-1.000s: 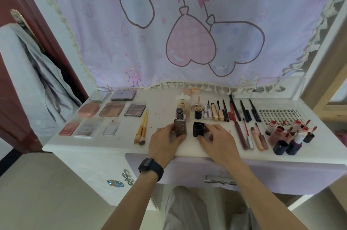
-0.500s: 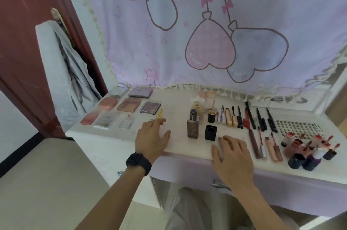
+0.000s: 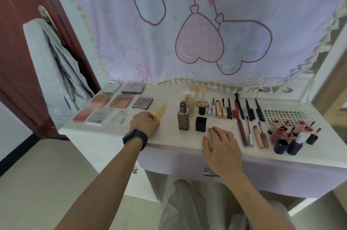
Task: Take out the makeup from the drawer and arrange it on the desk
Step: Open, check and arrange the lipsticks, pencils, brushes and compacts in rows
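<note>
Makeup lies in rows on the white desk [image 3: 169, 141]. My left hand [image 3: 144, 123] grips the lower ends of the yellow-handled brushes [image 3: 160, 112] left of centre. A brown foundation bottle [image 3: 183, 118] stands upright beside its black square cap [image 3: 201, 124]. Just right of the cap, my right hand [image 3: 222, 146] rests flat on the desk's front edge with fingers spread, holding nothing. Several palettes [image 3: 121, 101] sit at the left. Pencils and mascaras [image 3: 236, 109] lie at the back right, and lip tubes [image 3: 251, 135] in front of them.
Small lip-gloss bottles [image 3: 293, 135] cluster at the right front corner, behind them a dotted sheet [image 3: 285, 116]. The drawer front with its metal handle [image 3: 210, 174] is below the desk edge. A pink curtain [image 3: 187, 23] hangs behind. A grey garment [image 3: 52, 64] hangs on the door at left.
My left hand let go of the foundation bottle, moved left and closed on the yellow brushes. My right hand left the black cap and settled flat on the desk edge.
</note>
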### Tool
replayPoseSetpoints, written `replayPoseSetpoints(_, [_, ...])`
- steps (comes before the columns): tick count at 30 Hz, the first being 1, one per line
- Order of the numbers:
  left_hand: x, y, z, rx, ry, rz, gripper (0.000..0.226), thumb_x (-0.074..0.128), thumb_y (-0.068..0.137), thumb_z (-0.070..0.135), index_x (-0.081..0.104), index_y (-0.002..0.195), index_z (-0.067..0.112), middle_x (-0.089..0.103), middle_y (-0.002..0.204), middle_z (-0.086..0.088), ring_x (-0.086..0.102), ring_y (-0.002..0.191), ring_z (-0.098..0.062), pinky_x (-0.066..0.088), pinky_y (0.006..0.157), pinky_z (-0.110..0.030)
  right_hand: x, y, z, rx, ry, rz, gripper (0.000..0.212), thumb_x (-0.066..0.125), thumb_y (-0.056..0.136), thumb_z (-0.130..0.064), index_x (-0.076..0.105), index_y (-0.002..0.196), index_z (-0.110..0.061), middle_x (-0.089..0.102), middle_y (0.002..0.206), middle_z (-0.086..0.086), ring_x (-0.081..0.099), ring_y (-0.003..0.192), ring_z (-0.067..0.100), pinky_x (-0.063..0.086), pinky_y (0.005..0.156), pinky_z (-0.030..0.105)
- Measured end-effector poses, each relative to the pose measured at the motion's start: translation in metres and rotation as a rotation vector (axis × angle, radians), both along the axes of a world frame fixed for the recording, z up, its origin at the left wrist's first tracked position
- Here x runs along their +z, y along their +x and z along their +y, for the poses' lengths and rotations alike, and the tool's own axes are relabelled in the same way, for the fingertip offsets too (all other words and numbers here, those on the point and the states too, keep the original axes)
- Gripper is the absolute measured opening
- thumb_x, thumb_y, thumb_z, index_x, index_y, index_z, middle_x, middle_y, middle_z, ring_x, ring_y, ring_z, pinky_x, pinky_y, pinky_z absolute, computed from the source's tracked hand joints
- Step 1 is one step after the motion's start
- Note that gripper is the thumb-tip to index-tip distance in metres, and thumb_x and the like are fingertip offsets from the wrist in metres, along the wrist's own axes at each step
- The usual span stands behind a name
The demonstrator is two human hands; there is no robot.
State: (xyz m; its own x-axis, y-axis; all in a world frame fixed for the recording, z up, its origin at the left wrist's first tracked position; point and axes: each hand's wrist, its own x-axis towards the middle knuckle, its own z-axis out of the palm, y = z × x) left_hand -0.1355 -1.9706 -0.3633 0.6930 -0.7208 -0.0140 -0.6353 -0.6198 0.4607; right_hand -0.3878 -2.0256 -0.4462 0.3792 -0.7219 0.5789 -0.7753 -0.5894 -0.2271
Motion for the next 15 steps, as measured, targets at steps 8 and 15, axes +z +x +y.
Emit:
replayPoseSetpoints(8, [-0.014, -0.029, -0.010, -0.011, -0.016, -0.030, 0.044, 0.069, 0.085, 0.051, 0.066, 0.114, 0.019, 0.068, 0.111, -0.004, 0.064, 0.097, -0.025, 0.054, 0.083, -0.035, -0.001, 0.000, 0.000, -0.014, -0.002, 0.008, 0.049, 0.043, 0.096, -0.038, 0.070, 0.118, -0.004, 0.071, 0.116, 0.010, 0.062, 0.107, 0.026, 0.052, 0.092, 0.037])
replayPoseSetpoints(15, [-0.019, -0.028, -0.001, -0.056, -0.098, -0.031, 0.039, 0.052, 0.096, 0.042, 0.063, 0.129, 0.024, 0.063, 0.123, -0.007, 0.061, 0.108, -0.030, 0.053, 0.092, -0.042, -0.002, 0.000, 0.001, -0.012, 0.005, -0.009, 0.051, 0.041, 0.096, -0.039, 0.070, 0.118, -0.004, 0.071, 0.117, 0.010, 0.063, 0.107, 0.027, 0.054, 0.088, 0.038])
